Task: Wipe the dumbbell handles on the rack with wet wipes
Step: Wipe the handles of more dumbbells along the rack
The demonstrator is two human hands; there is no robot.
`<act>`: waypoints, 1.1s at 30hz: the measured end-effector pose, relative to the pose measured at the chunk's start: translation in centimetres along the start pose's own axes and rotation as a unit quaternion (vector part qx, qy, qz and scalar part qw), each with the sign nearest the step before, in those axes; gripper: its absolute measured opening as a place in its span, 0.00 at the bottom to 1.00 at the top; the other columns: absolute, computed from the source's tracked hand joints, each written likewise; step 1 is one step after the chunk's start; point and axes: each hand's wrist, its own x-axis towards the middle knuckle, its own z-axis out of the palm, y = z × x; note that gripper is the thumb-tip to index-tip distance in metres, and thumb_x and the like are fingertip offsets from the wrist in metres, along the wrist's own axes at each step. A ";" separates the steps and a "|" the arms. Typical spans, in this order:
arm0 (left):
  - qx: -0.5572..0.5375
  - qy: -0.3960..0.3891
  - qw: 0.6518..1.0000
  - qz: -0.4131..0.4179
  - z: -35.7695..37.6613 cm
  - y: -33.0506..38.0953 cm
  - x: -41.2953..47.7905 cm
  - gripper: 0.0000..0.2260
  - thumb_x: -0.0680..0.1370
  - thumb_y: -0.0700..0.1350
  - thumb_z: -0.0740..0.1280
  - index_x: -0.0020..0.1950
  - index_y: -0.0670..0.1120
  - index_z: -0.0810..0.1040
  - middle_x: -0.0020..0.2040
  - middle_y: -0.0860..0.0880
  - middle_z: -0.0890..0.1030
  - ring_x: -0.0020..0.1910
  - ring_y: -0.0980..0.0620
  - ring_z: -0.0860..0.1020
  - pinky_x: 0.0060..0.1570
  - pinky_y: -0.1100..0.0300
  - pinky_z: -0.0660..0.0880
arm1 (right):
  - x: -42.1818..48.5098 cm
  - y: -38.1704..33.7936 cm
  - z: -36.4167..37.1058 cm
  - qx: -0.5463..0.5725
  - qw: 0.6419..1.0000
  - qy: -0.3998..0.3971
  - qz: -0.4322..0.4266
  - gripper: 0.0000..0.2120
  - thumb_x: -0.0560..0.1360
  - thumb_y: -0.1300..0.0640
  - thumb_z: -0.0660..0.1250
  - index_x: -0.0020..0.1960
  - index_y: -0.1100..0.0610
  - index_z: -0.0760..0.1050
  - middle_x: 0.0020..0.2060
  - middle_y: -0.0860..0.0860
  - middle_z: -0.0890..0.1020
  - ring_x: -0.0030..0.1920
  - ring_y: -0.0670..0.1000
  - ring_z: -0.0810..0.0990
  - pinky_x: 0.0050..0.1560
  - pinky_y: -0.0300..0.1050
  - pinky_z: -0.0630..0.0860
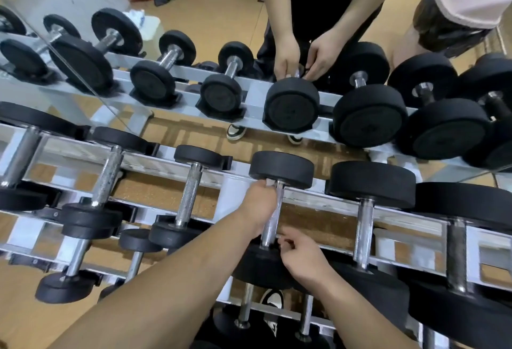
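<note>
"Below the middle of the frame, a little to the right: is that the dumbbell you're on?"

"Yes. That dumbbell (269,233) lies across the rails of the rack (332,203), with its far head (281,167) toward the top of the frame, its near head (259,268) toward the bottom, and the steel handle (275,215) between them. My left hand (259,204) is wrapped round the upper stretch of the handle, just below the far head. A white corner of the wet wipe (269,181) pokes out past my knuckles."

"And the other hand?"

"My right hand (303,258) sits at the lower end, fingers curled against the bar just above the near head. Whether they pinch the bar or only touch it, I cannot tell from this angle."

"How will the thing handle?"

"Heavy, I'd judge, with solid black heads and a thick bar. But nothing needs lifting, because the rack carries it. The bar is stiff and looks roughened, so the wipe should drag rather than glide. The wipe is thin, soft and wet, and it may bunch or tear on that steel. The bar could also roll under a twisting stroke, so a steadying hand at the lower end makes sense."

"So where do you take hold?"

"Round the bar itself, with the wipe between palm and metal, working from one head to the other. I leave the heads alone, since they aren't the job."
</note>
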 end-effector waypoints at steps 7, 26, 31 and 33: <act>0.221 -0.030 0.974 -0.029 -1.1 -2.9 -2.3 0.09 0.80 0.38 0.59 0.52 0.41 0.78 0.46 0.43 0.82 0.43 0.46 0.78 0.46 0.58 0.73 | -0.2 0.0 -0.3 0.000 1.000 -0.007 -0.006 0.24 0.82 0.63 0.61 0.77 0.56 0.69 0.55 0.48 0.80 0.56 0.47 0.77 0.46 0.21 0.67; -0.024 0.000 1.000 0.006 -3.2 -3.3 -7.3 0.13 0.87 0.48 0.59 0.64 0.44 0.79 0.55 0.44 0.86 0.51 0.48 0.85 0.48 0.55 0.82 | -1.3 0.0 0.3 0.235 0.972 0.021 0.007 0.12 0.80 0.59 0.65 0.58 0.49 0.84 0.53 0.49 0.88 0.54 0.52 0.86 0.59 0.49 0.80; -0.189 -0.020 0.982 -0.002 -3.2 -1.9 -10.1 0.11 0.87 0.42 0.60 0.64 0.40 0.78 0.53 0.40 0.87 0.51 0.43 0.87 0.50 0.49 0.84 | -3.5 -1.7 -2.5 0.403 0.913 -0.064 0.011 0.27 0.85 0.37 0.56 0.62 0.57 0.83 0.56 0.56 0.87 0.60 0.56 0.85 0.69 0.52 0.75; -0.212 -0.038 0.976 -0.007 -3.0 -1.6 -10.7 0.12 0.86 0.41 0.61 0.67 0.38 0.76 0.55 0.37 0.86 0.54 0.40 0.86 0.54 0.46 0.83 | -4.7 -2.4 -3.8 0.431 0.889 -0.154 -0.011 0.34 0.82 0.31 0.53 0.67 0.57 0.81 0.61 0.57 0.85 0.64 0.55 0.83 0.72 0.55 0.72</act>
